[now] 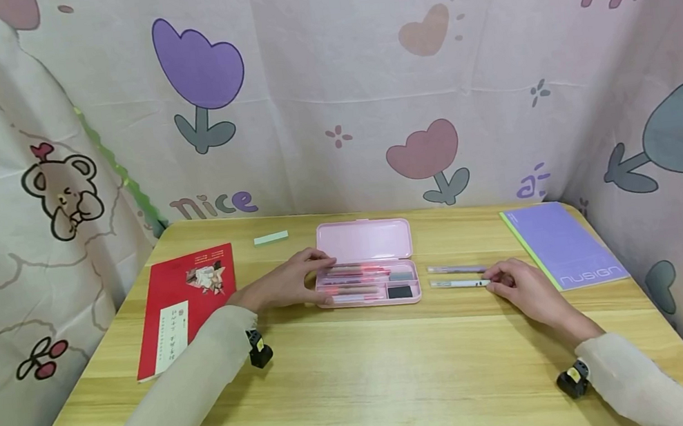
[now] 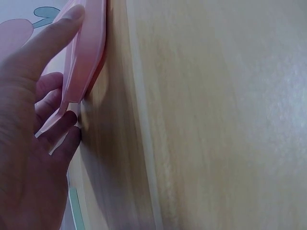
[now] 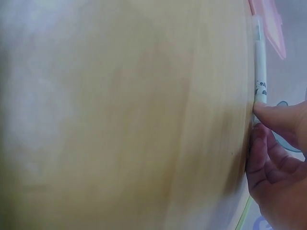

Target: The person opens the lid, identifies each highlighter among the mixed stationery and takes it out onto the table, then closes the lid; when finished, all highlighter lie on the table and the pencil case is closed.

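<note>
A pink pencil case [image 1: 413, 269] lies with its lid [image 1: 364, 240] folded back, holding several pens [image 1: 356, 288] and a black eraser [image 1: 399, 292]. At its left end my left hand [image 1: 289, 281] holds it, thumb at the front corner and fingers near the hinge. In the left wrist view the thumb [image 2: 53, 40] lies along the case's pink side [image 2: 86, 52]. To the right, my right hand [image 1: 527, 290] pinches the end of a white pen [image 1: 458, 283] lying on the table. A second pen [image 1: 455, 269], greyish and clear, lies just behind it, its right end by the fingertips.
A red book [image 1: 202, 311] lies at the left, partly under the left forearm. Behind it is a pale green strip [image 1: 270, 238]. At the right a purple notebook [image 1: 570, 244] lies on the wooden table [image 1: 396, 374]. A printed curtain [image 1: 314, 70] hangs around the table.
</note>
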Tool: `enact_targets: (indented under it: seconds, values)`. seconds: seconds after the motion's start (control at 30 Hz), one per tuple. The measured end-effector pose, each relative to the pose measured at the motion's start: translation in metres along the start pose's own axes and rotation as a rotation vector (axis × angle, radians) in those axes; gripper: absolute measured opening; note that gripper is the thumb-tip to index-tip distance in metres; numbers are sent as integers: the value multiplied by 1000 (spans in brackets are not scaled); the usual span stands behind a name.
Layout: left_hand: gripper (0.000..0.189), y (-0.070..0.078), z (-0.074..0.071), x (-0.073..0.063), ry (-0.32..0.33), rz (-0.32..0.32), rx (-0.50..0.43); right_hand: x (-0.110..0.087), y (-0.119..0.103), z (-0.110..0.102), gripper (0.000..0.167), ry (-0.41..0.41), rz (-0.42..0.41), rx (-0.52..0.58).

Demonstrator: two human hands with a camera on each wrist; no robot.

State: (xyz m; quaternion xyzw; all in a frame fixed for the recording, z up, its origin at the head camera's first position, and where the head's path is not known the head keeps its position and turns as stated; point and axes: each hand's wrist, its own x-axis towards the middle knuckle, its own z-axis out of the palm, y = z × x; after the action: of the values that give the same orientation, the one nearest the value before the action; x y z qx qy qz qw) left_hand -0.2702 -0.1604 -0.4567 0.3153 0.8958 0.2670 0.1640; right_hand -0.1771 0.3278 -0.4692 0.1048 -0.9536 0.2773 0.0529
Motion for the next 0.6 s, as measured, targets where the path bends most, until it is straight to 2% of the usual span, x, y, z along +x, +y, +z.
enact_targets:
  seconds: [0.4, 0.6]
  values:
    - [96, -1, 1, 0, 3, -11, 1, 0, 1, -1, 16, -8, 15, 43]
    - [95, 2, 0, -1, 5, -19, -10, 7, -9, -8, 18, 44, -31, 43]
